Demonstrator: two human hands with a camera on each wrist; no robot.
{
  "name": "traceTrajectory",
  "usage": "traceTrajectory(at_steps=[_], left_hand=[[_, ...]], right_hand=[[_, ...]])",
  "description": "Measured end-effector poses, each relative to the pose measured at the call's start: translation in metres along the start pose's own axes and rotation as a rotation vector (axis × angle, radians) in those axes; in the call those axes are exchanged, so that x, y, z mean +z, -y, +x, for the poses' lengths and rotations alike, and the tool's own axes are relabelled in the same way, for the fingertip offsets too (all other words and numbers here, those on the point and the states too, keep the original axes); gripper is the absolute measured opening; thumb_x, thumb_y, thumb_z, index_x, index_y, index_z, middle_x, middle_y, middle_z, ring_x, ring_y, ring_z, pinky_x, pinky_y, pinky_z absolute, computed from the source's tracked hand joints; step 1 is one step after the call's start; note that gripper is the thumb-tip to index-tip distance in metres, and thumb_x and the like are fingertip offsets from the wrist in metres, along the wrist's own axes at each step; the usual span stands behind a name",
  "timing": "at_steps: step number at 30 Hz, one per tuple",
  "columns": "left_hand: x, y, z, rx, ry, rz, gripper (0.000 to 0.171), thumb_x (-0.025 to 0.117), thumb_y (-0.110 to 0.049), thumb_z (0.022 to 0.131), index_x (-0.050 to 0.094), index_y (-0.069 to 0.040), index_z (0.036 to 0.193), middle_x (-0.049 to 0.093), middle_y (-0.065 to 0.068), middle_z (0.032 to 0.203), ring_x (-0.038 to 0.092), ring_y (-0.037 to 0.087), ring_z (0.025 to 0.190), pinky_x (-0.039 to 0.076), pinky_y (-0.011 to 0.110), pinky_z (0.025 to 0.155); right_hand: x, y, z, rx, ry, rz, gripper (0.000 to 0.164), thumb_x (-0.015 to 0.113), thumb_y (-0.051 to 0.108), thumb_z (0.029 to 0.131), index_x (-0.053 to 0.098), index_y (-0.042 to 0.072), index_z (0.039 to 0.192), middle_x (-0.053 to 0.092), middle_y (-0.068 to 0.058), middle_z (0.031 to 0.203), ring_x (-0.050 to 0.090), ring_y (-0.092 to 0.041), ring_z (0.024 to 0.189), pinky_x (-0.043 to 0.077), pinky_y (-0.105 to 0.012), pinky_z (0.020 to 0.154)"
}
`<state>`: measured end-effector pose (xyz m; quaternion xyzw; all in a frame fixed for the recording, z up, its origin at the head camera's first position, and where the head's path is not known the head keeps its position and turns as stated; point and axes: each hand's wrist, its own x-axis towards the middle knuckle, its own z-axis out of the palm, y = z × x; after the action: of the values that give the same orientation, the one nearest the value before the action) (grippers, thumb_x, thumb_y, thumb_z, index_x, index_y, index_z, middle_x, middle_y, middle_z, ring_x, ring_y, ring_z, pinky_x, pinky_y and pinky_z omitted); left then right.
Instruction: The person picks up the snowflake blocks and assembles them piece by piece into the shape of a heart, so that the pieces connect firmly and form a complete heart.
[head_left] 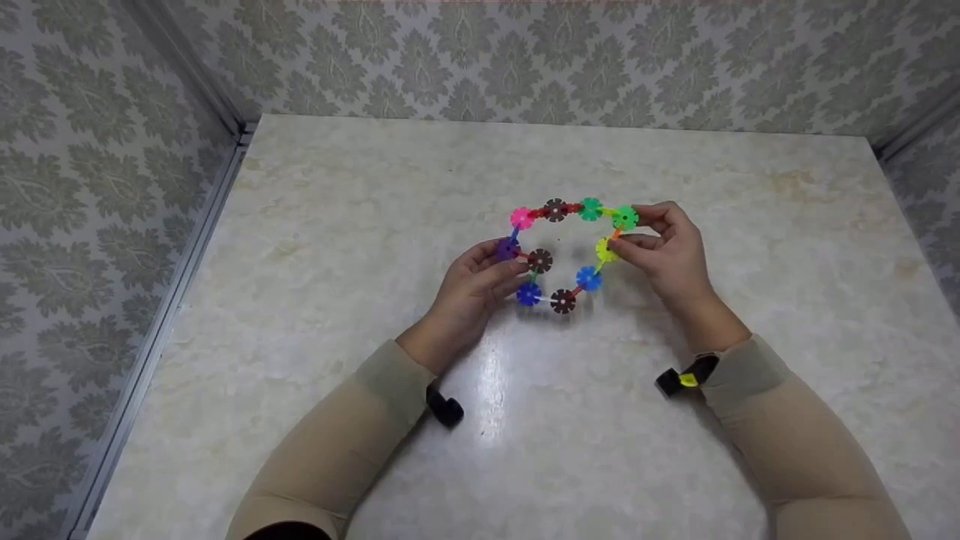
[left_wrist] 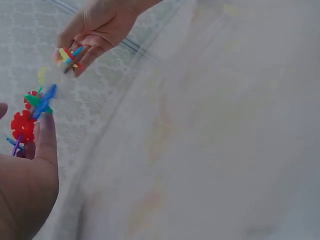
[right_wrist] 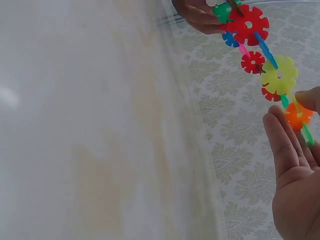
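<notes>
A ring of interlocking snowflake discs (head_left: 589, 278), slotted plastic pieces in many colours, is held up over the table between both hands. My left hand (head_left: 469, 292) pinches its left side, at a purple disc (head_left: 508, 248) and near a brown disc (head_left: 540, 261). On the opposite side my right hand (head_left: 679, 259) pinches it, with the thumb at a yellow disc (head_left: 605, 248) and fingers behind a green disc (head_left: 625, 218). Seen from the right wrist, an orange disc (right_wrist: 295, 117) sits between thumb and fingers. Red discs (left_wrist: 23, 126) show beside the left fingers in the left wrist view.
Beneath the hands spreads a pale marbled table (head_left: 337, 202). Patterned wallpaper (head_left: 510, 64) rises behind its back edge, and a patterned panel (head_left: 67, 262) with a metal rail stands on the left. Both wrists wear black straps (head_left: 445, 409).
</notes>
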<state>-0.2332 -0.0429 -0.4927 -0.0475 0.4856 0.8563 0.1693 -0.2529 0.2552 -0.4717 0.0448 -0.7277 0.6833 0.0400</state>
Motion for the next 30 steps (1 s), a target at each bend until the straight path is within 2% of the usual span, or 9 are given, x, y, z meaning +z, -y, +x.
traceTrajectory(at_steps=[4,6,8,13,16,18,24,27,30], left_hand=[[0.000,0.001,-0.001,0.012,0.016,0.018,0.055,0.074,0.001,0.105,0.055,-0.002,0.156,0.067,0.011,0.144,0.073,0.018,0.120,0.066,0.027,0.100],[0.000,0.000,-0.002,0.019,0.031,0.030,0.058,0.075,0.000,0.105,0.055,-0.007,0.159,0.064,0.011,0.150,0.071,0.018,0.121,0.065,0.026,0.096],[0.000,0.000,-0.003,0.016,0.063,0.033,0.065,0.076,0.002,0.104,0.052,-0.012,0.163,0.059,0.012,0.157,0.069,0.022,0.122,0.066,0.031,0.096],[-0.001,0.000,-0.008,-0.036,0.142,0.081,0.110,0.081,0.011,0.096,0.026,-0.036,0.178,0.051,0.008,0.168,0.076,0.032,0.120,0.070,0.049,0.102],[-0.002,0.001,-0.008,-0.026,0.154,0.151,0.127,0.084,0.016,0.090,0.014,-0.039,0.181,0.048,0.008,0.172,0.080,0.030,0.113,0.071,0.047,0.099],[-0.002,0.001,-0.007,-0.012,0.141,0.200,0.128,0.085,0.016,0.089,0.014,-0.038,0.181,0.047,0.009,0.172,0.081,0.029,0.114,0.071,0.043,0.097],[-0.005,-0.003,-0.003,0.045,0.101,0.322,0.121,0.086,0.010,0.092,0.016,-0.029,0.183,0.051,0.013,0.171,0.073,0.032,0.137,0.069,0.031,0.097],[-0.008,-0.005,-0.001,0.078,0.099,0.354,0.115,0.085,0.007,0.095,0.018,-0.025,0.183,0.054,0.014,0.168,0.077,0.028,0.129,0.068,0.029,0.100],[-0.011,-0.007,0.001,0.111,0.101,0.366,0.109,0.083,0.006,0.098,0.021,-0.023,0.182,0.057,0.015,0.167,0.079,0.019,0.117,0.068,0.029,0.101]], right_hand=[[0.002,0.000,0.000,0.006,-0.020,0.021,0.050,0.085,-0.003,0.097,0.058,0.006,0.138,0.066,-0.005,0.128,0.083,-0.011,0.094,0.070,-0.026,0.089],[0.003,0.000,0.000,0.014,-0.027,0.033,0.050,0.086,-0.002,0.098,0.058,0.008,0.138,0.066,-0.005,0.128,0.083,-0.012,0.095,0.070,-0.027,0.089],[0.004,-0.001,-0.001,0.025,-0.031,0.051,0.049,0.085,-0.002,0.098,0.057,0.009,0.137,0.067,-0.006,0.127,0.083,-0.012,0.095,0.070,-0.027,0.089],[0.007,0.000,-0.002,0.046,-0.044,0.108,0.047,0.085,-0.002,0.098,0.055,0.010,0.133,0.066,-0.008,0.127,0.084,-0.012,0.095,0.071,-0.026,0.087],[0.009,0.000,-0.003,0.057,-0.047,0.114,0.048,0.086,0.000,0.098,0.054,0.011,0.132,0.065,-0.008,0.129,0.084,-0.012,0.096,0.071,-0.026,0.087],[0.010,0.000,-0.003,0.067,-0.044,0.107,0.049,0.087,0.003,0.098,0.053,0.011,0.133,0.064,-0.008,0.130,0.084,-0.012,0.097,0.070,-0.026,0.088],[0.012,0.000,-0.004,0.096,-0.027,0.122,0.049,0.086,0.005,0.100,0.053,0.013,0.136,0.064,-0.007,0.133,0.083,-0.011,0.100,0.070,-0.027,0.091],[0.013,0.001,-0.004,0.113,-0.019,0.156,0.040,0.080,0.009,0.106,0.053,0.013,0.135,0.065,-0.008,0.129,0.082,-0.012,0.099,0.071,-0.030,0.092],[0.014,0.001,-0.003,0.148,-0.023,0.191,0.023,0.068,0.015,0.114,0.054,0.014,0.133,0.063,-0.010,0.124,0.082,-0.013,0.097,0.072,-0.034,0.092]])
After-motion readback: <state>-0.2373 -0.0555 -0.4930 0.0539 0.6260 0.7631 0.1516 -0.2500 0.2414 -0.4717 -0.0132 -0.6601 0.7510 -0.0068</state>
